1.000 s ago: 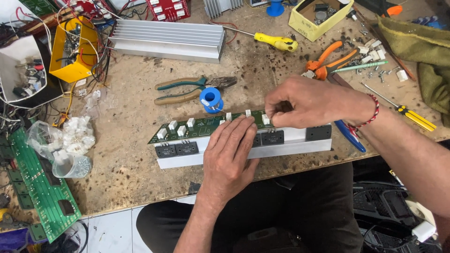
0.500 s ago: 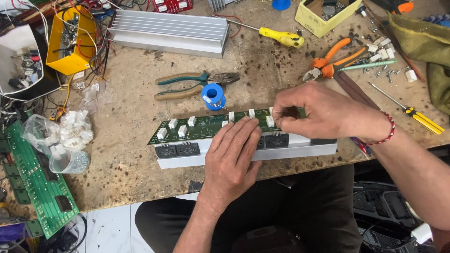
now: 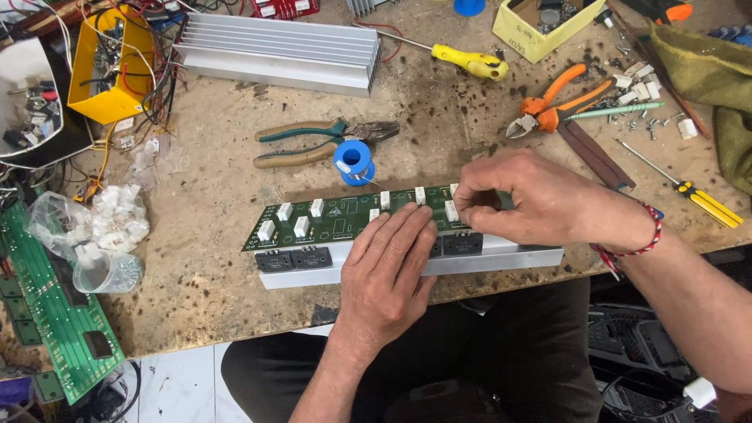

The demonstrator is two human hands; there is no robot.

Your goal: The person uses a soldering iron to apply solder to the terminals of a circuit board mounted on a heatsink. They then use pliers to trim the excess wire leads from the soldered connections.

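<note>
Two hands are working the green circuit board (image 3: 345,219) near the bench's front edge: left hand (image 3: 388,270) pressing flat, fingers together; right hand (image 3: 533,200) fingers pinching a white block (image 3: 452,210), best seated straight down.

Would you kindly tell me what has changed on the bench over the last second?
Very little. The right hand shifted slightly along the green circuit board, its fingers now pinching at a white block near the board's right end. The left hand stayed flat on the board, and the pliers, solder spool and heat sink did not move.
</note>
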